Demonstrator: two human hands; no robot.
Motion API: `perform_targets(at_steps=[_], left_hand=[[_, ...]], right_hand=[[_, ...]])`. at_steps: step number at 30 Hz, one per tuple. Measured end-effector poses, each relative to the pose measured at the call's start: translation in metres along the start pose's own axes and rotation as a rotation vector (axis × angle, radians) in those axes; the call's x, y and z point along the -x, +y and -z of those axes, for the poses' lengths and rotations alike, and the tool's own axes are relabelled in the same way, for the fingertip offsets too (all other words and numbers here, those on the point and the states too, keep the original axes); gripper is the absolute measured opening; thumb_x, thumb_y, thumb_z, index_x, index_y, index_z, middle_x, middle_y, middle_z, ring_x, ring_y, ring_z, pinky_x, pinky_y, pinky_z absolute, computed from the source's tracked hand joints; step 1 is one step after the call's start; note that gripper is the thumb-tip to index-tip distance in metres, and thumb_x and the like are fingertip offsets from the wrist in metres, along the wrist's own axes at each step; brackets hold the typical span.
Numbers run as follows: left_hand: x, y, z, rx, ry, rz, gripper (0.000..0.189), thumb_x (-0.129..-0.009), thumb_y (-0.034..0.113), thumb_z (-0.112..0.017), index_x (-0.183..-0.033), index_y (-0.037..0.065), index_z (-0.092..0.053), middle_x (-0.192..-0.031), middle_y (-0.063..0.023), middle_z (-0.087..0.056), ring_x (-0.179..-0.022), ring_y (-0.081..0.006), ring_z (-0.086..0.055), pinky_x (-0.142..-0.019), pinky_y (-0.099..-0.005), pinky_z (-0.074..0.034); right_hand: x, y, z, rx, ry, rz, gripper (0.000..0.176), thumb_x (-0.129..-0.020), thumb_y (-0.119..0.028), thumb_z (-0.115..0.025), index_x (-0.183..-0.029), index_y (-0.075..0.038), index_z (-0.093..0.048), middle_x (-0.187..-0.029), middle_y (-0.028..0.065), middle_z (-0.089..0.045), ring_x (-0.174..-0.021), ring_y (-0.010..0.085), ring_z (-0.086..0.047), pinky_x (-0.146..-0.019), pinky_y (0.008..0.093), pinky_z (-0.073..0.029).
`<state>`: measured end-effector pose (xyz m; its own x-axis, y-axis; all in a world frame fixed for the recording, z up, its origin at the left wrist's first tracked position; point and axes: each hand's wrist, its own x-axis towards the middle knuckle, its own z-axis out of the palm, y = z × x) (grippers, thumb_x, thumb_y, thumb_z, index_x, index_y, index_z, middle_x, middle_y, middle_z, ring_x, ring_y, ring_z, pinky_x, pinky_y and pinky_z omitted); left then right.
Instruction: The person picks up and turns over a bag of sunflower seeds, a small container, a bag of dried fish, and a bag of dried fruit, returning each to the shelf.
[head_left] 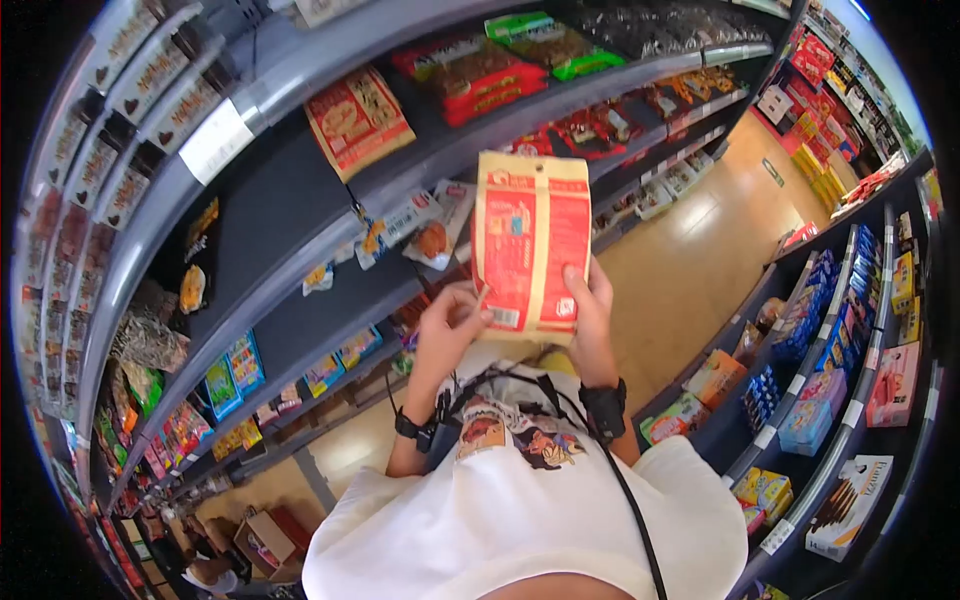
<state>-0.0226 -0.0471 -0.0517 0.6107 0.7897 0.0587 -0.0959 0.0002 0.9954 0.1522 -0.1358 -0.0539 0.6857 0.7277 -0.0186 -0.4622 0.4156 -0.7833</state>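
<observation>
White T-shirt [520, 520] low in frame, packet held up in both hands

Far left: grey shelving [270, 210] packed with rows of snack bags, one red-and-tan bag [357, 120] lying flat on an upper shelf.
Centre-left: left hand [450, 325], black watch [410, 427] on the wrist, fingers closed on the lower left corner of the packet [530, 240].
Packet: tan with red panels, upright, raised in front of the shelving and above the chest, clear of every shelf.
Centre-right: right hand [592, 320], black wristband [603, 408] below it, thumb pressed on the front near the lower right corner, fingers wrapped behind, clamped on the same packet.
Further right: tan aisle floor [690, 260].
Far right: second run of shelves [850, 410] stocked with blue, pink and yellow boxes.
</observation>
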Motion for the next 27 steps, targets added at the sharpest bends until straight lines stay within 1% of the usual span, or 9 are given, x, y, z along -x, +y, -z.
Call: perform_targets(at_steps=[5, 8, 9, 12, 13, 17, 24, 25, 27], left_hand=[[-0.007, 0.009, -0.003, -0.064, -0.035, -0.075, 0.020, -0.087, 0.012, -0.066, -0.080, 0.001, -0.051, -0.096, -0.0052, -0.053, -0.089, -0.0136, -0.050, -0.080, -0.0269, -0.039], [-0.010, 0.015, -0.007, -0.128, -0.065, -0.142, 0.022, -0.088, 0.012, -0.064, -0.077, 0.001, -0.048, -0.095, -0.0076, -0.052, -0.092, -0.0174, -0.050, -0.083, -0.0276, -0.038], [-0.009, 0.015, -0.006, -0.148, -0.063, -0.063, 0.022, -0.088, 0.012, -0.063, -0.077, 0.001, -0.048, -0.102, -0.0097, -0.054, -0.098, -0.0189, -0.051, -0.088, -0.0282, -0.038], [-0.007, 0.008, -0.011, -0.176, 0.016, -0.167, 0.022, -0.089, 0.012, -0.062, -0.077, 0.001, -0.048, -0.112, -0.0115, -0.054, -0.105, -0.0203, -0.051, -0.091, -0.0289, -0.037], [-0.005, 0.014, -0.011, -0.245, 0.038, -0.178, 0.020, -0.089, 0.011, -0.061, -0.077, 0.001, -0.049, -0.123, -0.0123, -0.051, -0.113, -0.0212, -0.051, -0.093, -0.0303, -0.038], [-0.005, 0.017, -0.017, -0.125, 0.148, -0.186, 0.020, -0.089, 0.010, -0.062, -0.075, 0.001, -0.050, -0.132, -0.0104, -0.046, -0.120, -0.0230, -0.050, -0.089, -0.0303, -0.043], [-0.007, 0.026, -0.013, -0.194, 0.196, -0.221, 0.019, -0.087, 0.009, -0.064, -0.075, 0.001, -0.052, -0.132, -0.0108, -0.045, -0.117, -0.0209, -0.053, -0.081, -0.0275, -0.045], [-0.007, 0.019, -0.009, -0.207, 0.164, -0.216, 0.015, -0.088, 0.011, -0.065, -0.089, 0.001, -0.055, -0.133, -0.0099, -0.045, -0.112, -0.0184, -0.056, -0.081, -0.0273, -0.047], [-0.009, 0.016, -0.017, -0.049, 0.158, -0.092, 0.022, -0.089, 0.012, -0.064, -0.104, 0.002, -0.051, -0.131, -0.0116, -0.046, -0.116, -0.0189, -0.053, -0.088, -0.0315, -0.047]], right_hand=[[0.006, 0.001, 0.003, -0.085, 0.062, -0.079, 0.035, -0.094, -0.015, -0.056, -0.123, 0.004, -0.051, -0.115, 0.0110, -0.062, -0.100, 0.0166, -0.061, -0.086, 0.0298, -0.050], [0.006, 0.017, 0.011, -0.128, 0.111, -0.115, 0.036, -0.095, -0.018, -0.055, -0.123, 0.004, -0.051, -0.114, 0.0126, -0.062, -0.099, 0.0194, -0.063, -0.085, 0.0321, -0.051], [0.007, 0.017, 0.011, -0.143, 0.110, -0.129, 0.036, -0.095, -0.018, -0.054, -0.123, 0.004, -0.051, -0.114, 0.0131, -0.062, -0.099, 0.0202, -0.063, -0.084, 0.0327, -0.052], [0.002, 0.016, 0.008, -0.162, 0.093, -0.145, 0.035, -0.096, -0.018, -0.053, -0.123, 0.005, -0.050, -0.113, 0.0140, -0.062, -0.097, 0.0212, -0.064, -0.082, 0.0338, -0.053], [0.000, 0.017, 0.010, -0.143, 0.089, -0.157, 0.035, -0.096, -0.018, -0.053, -0.123, 0.005, -0.050, -0.114, 0.0139, -0.062, -0.097, 0.0211, -0.064, -0.083, 0.0336, -0.053], [-0.018, 0.019, 0.010, -0.081, 0.044, -0.218, 0.036, -0.096, -0.016, -0.053, -0.125, 0.004, -0.049, -0.116, 0.0134, -0.061, -0.096, 0.0207, -0.064, -0.084, 0.0332, -0.053], [-0.049, -0.002, -0.010, -0.054, -0.141, -0.228, 0.040, -0.094, -0.014, -0.055, -0.129, 0.004, -0.046, -0.122, 0.0132, -0.058, -0.104, 0.0197, -0.061, -0.088, 0.0321, -0.050], [-0.052, -0.003, -0.006, -0.045, -0.159, -0.223, 0.040, -0.094, -0.014, -0.055, -0.129, 0.004, -0.046, -0.122, 0.0132, -0.058, -0.105, 0.0194, -0.060, -0.089, 0.0319, -0.049], [-0.056, -0.006, 0.001, -0.020, -0.171, -0.215, 0.040, -0.094, -0.013, -0.055, -0.129, 0.004, -0.046, -0.121, 0.0126, -0.058, -0.106, 0.0187, -0.059, -0.090, 0.0315, -0.048]])
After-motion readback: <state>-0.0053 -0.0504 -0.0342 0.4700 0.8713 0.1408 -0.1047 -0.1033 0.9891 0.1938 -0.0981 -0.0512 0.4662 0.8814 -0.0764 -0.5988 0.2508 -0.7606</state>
